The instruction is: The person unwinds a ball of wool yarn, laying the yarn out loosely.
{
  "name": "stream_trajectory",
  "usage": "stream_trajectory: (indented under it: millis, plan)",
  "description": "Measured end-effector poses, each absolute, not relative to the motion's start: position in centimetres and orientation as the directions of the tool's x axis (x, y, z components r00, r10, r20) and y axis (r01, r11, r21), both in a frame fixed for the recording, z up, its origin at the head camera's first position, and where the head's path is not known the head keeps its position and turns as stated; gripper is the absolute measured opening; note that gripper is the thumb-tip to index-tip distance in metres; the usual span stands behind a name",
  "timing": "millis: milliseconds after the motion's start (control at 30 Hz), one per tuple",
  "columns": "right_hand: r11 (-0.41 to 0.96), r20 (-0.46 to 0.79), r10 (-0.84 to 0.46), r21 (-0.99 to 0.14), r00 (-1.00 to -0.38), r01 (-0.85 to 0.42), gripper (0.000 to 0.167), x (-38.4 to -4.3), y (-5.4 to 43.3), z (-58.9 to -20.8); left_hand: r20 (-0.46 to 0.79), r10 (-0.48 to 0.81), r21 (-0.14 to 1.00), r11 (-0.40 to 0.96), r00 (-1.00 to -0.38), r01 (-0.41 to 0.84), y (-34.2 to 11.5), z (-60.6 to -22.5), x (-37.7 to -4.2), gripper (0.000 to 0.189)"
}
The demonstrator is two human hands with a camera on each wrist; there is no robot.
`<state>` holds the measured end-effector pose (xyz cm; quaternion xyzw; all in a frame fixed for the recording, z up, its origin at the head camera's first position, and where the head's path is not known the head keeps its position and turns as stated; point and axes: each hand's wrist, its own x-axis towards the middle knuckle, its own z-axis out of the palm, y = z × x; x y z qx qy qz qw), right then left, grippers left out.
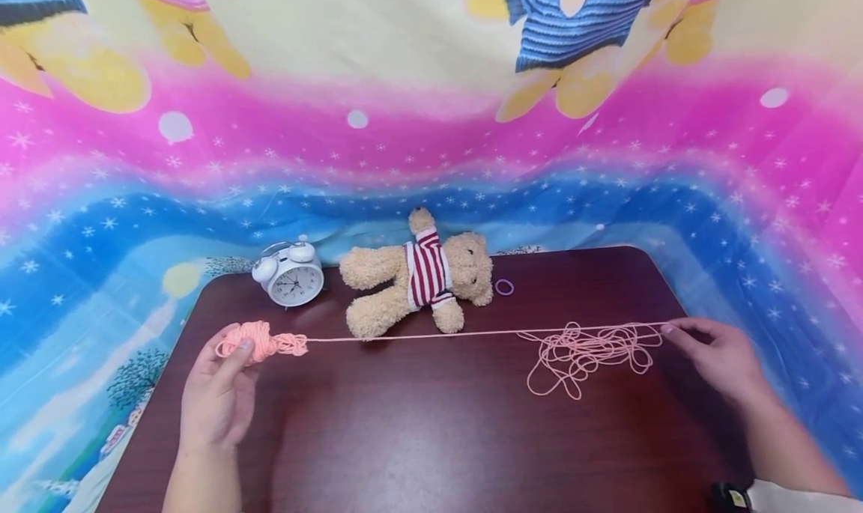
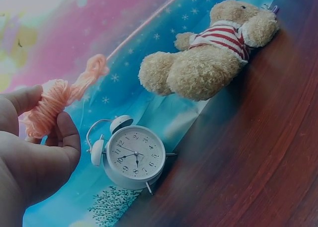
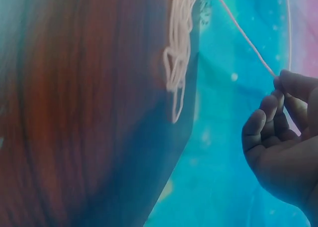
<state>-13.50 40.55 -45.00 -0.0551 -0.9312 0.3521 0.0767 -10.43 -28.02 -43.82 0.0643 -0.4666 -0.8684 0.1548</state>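
My left hand (image 1: 219, 393) pinches a small wound bundle of peach yarn (image 1: 255, 342) between thumb and fingers, above the table's left side. From the bundle a single strand (image 1: 418, 337) stretches nearly straight across to my right hand (image 1: 724, 356), which pinches it between thumb and forefinger near the right edge. Below that strand, close to the right hand, a loose tangle of the same yarn (image 1: 586, 356) lies in loops on the table. In the left wrist view the bundle (image 2: 52, 105) shows a twisted tail from which the strand leaves.
Behind the strand, a teddy bear (image 1: 428, 273) in a red-striped shirt lies on its back. A white alarm clock (image 1: 294, 282) stands at the back left, and a purple hair ring (image 1: 504, 287) lies by the bear's head. A printed cloth (image 1: 431, 153) hangs around the dark wooden table (image 1: 418, 423).
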Motion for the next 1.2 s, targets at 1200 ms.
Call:
stream_trajectory:
  millis: [1200]
  plan:
    - [0.821, 0.13, 0.197, -0.564, -0.972, 0.091, 0.04, -13.8, 40.4, -46.4, 0.054, -0.346, 0.803, -0.542, -0.937, 0.246, -29.2, -43.8, -9.9, 0.027]
